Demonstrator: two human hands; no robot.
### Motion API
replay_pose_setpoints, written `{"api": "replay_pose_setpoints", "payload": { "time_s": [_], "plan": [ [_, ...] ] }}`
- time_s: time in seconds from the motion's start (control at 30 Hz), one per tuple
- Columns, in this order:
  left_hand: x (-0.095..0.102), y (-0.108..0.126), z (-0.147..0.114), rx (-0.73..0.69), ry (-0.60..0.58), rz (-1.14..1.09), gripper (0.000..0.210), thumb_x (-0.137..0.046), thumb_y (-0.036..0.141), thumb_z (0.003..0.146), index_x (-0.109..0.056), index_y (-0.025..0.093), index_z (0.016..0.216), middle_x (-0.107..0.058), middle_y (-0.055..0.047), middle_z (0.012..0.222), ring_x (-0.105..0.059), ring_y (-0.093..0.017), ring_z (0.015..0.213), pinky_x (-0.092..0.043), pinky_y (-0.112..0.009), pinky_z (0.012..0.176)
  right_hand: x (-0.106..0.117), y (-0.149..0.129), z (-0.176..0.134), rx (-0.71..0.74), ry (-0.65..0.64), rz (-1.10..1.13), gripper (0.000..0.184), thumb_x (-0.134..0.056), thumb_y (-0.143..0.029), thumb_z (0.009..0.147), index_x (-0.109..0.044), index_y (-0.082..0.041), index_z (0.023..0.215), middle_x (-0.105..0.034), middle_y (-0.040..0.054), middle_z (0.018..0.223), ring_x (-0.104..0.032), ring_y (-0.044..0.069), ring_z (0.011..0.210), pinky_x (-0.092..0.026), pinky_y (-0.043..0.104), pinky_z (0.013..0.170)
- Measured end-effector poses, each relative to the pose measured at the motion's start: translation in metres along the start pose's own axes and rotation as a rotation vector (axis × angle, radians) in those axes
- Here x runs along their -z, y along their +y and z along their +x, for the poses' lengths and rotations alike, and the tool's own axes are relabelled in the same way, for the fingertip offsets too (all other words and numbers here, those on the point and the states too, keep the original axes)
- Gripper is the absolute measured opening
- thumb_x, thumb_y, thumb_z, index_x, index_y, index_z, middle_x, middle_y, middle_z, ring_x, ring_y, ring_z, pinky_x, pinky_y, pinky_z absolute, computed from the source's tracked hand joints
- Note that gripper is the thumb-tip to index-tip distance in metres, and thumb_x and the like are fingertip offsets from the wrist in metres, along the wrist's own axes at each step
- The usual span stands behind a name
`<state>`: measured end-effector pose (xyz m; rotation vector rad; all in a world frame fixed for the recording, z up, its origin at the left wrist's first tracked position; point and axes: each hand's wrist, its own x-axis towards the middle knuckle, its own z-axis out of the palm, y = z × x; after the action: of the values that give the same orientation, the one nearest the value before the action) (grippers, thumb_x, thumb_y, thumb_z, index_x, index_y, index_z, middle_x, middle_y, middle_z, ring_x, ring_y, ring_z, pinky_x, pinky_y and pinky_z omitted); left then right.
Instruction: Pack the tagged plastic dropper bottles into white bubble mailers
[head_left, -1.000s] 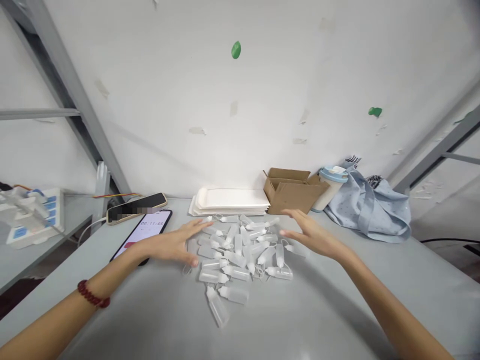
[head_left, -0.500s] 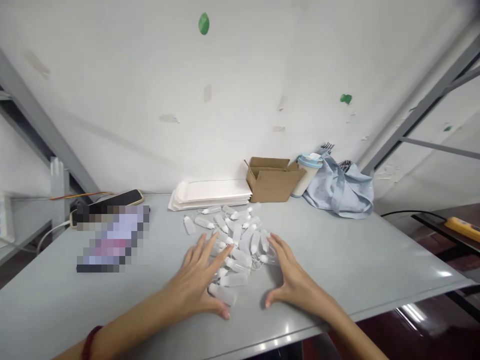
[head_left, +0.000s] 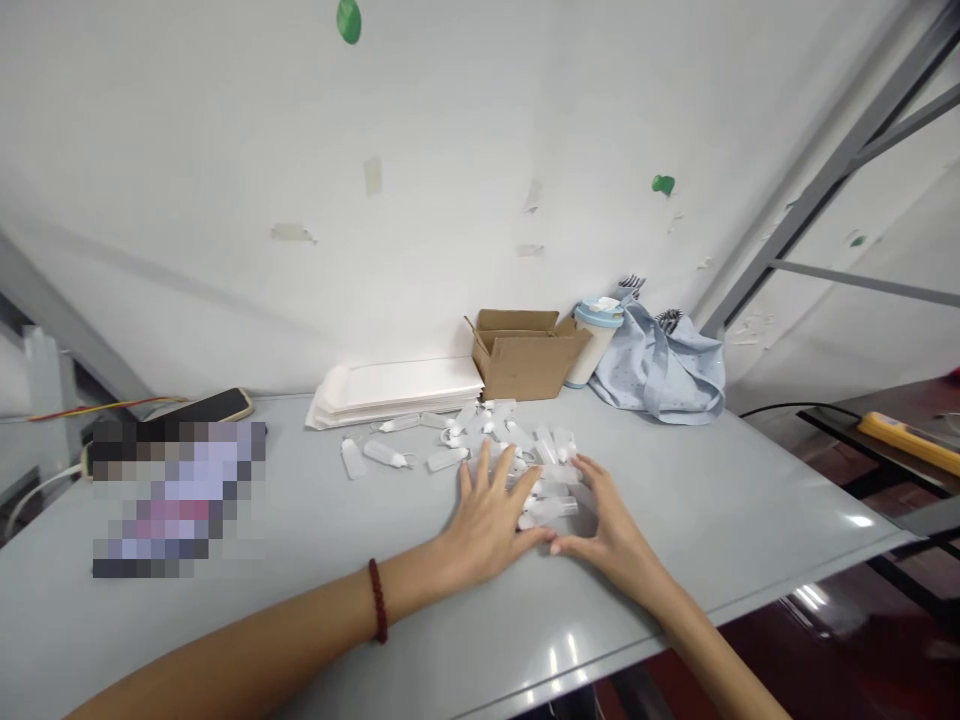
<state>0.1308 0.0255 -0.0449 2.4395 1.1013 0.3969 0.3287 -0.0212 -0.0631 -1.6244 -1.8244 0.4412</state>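
Observation:
Several small translucent squeeze bottles (head_left: 549, 510) with white caps lie heaped on the grey table (head_left: 300, 600). My left hand (head_left: 491, 515) rests on the left side of the heap with its fingers spread, covering some of the bottles. On the heap's right side my right hand (head_left: 611, 525) is curved, thumb and fingers apart. The two thumb tips almost meet at the near edge of the heap. A few bottles, such as one lying bottle (head_left: 385, 453), are spread out to the left. Neither hand grips a bottle.
Behind the heap lie a stack of white envelopes (head_left: 397, 385) and an open cardboard box (head_left: 529, 365). A lidded cup (head_left: 592, 345) and a light blue cloth bag (head_left: 664, 370) stand at the back right. A phone (head_left: 217, 405) and a blurred-out item (head_left: 184, 495) are on the left.
My left hand has moved right, pushing bottles into a tighter heap toward my right hand. The gap between the hands has narrowed, and the view has shifted slightly.

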Motion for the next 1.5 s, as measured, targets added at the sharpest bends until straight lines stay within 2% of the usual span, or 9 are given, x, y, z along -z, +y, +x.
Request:
{"api": "replay_pose_setpoints", "payload": {
  "time_s": [0.17, 0.23, 0.37, 0.47, 0.53, 0.87, 1.1, 1.23, 1.5],
  "plan": [
    [0.026, -0.011, -0.017, -0.024, -0.006, 0.05, 0.09, -0.058, 0.071, 0.071, -0.027, 0.03, 0.145, -0.014, -0.015, 0.156, 0.002, -0.047, 0.14, -0.014, -0.074, 0.102, -0.001, 0.008, 0.001, 0.0, 0.063, -0.001, 0.094, -0.075, -0.052, 0.063, -0.025, -0.023, 0.137, -0.03, 0.0158, 0.143, -0.031, 0.035, 0.135, -0.03, 0.052, 0.109],
    [0.043, -0.036, -0.035, 0.005, 0.128, 0.127, 0.08, -0.052, 0.07, 0.075, -0.034, 0.029, 0.141, -0.021, -0.013, 0.155, -0.008, -0.042, 0.141, -0.016, -0.067, 0.107, -0.002, 0.008, 0.0, -0.012, 0.063, -0.026, 0.093, -0.074, -0.052, 0.064, -0.024, -0.024, 0.137, -0.029, 0.0152, 0.143, -0.031, 0.035, 0.134, -0.031, 0.052, 0.108],
    [0.079, -0.108, -0.071, 0.262, 0.364, 0.194, 0.073, -0.059, 0.061, 0.076, -0.04, 0.023, 0.136, -0.034, -0.016, 0.146, -0.025, -0.04, 0.136, -0.025, -0.059, 0.107, -0.006, 0.007, -0.002, -0.037, 0.065, -0.072, 0.086, -0.068, -0.051, 0.07, -0.022, -0.026, 0.139, -0.025, 0.0143, 0.145, -0.03, 0.036, 0.134, -0.032, 0.053, 0.108],
    [0.094, -0.148, -0.079, 0.278, 0.316, 0.165, 0.069, -0.057, 0.059, 0.078, -0.04, 0.023, 0.135, -0.048, -0.014, 0.134, -0.042, -0.037, 0.126, -0.035, -0.054, 0.103, -0.011, 0.007, -0.002, -0.037, 0.07, -0.102, 0.094, -0.071, -0.054, 0.067, -0.02, -0.027, 0.14, -0.024, 0.015, 0.146, -0.028, 0.039, 0.135, -0.032, 0.056, 0.106],
    [0.093, -0.156, -0.071, 0.209, 0.25, 0.143, 0.071, -0.058, 0.06, 0.077, -0.039, 0.024, 0.135, -0.047, -0.013, 0.136, -0.043, -0.034, 0.126, -0.037, -0.049, 0.104, -0.013, 0.005, -0.001, -0.022, 0.088, -0.127, 0.103, -0.074, -0.058, 0.061, -0.018, -0.026, 0.141, -0.023, 0.0167, 0.146, -0.027, 0.041, 0.135, -0.03, 0.057, 0.107],
    [0.049, -0.102, 0.019, -0.105, 0.08, 0.034, 0.086, -0.059, 0.069, 0.071, -0.036, 0.019, 0.138, -0.038, -0.015, 0.143, -0.034, -0.033, 0.133, -0.034, -0.045, 0.108, -0.008, -0.004, 0.004, -0.114, 0.022, -0.18, 0.127, -0.082, -0.06, 0.045, -0.011, -0.022, 0.144, -0.017, 0.0201, 0.15, -0.019, 0.041, 0.138, -0.023, 0.057, 0.109],
    [0.02, -0.075, 0.066, -0.197, 0.115, 0.065, 0.059, -0.05, 0.041, 0.088, -0.038, 0.011, 0.137, -0.035, -0.021, 0.143, -0.033, -0.033, 0.132, -0.032, -0.045, 0.108, -0.005, -0.006, 0.026, -0.099, -0.003, -0.152, 0.113, -0.082, -0.053, 0.054, -0.017, -0.021, 0.142, -0.018, 0.0202, 0.148, -0.019, 0.036, 0.14, -0.023, 0.053, 0.11],
    [0.015, -0.073, 0.071, -0.22, 0.17, 0.082, 0.05, -0.048, 0.026, 0.087, -0.041, 0.012, 0.134, -0.04, -0.02, 0.14, -0.036, -0.032, 0.13, -0.033, -0.046, 0.106, -0.008, -0.002, 0.041, -0.084, -0.006, -0.173, 0.111, -0.082, -0.054, 0.052, -0.022, -0.019, 0.139, -0.022, 0.0209, 0.146, -0.019, 0.037, 0.139, -0.022, 0.052, 0.11],
    [0.028, -0.084, 0.065, -0.18, 0.251, 0.026, 0.022, -0.049, 0.028, 0.093, -0.06, 0.016, 0.108, -0.061, -0.009, 0.115, -0.053, -0.025, 0.113, -0.043, -0.048, 0.096, -0.021, -0.004, 0.064, -0.088, 0.068, -0.191, 0.123, -0.083, -0.052, 0.049, -0.011, -0.021, 0.143, -0.025, 0.0215, 0.145, -0.022, 0.038, 0.137, -0.024, 0.055, 0.107]
  ]
}}
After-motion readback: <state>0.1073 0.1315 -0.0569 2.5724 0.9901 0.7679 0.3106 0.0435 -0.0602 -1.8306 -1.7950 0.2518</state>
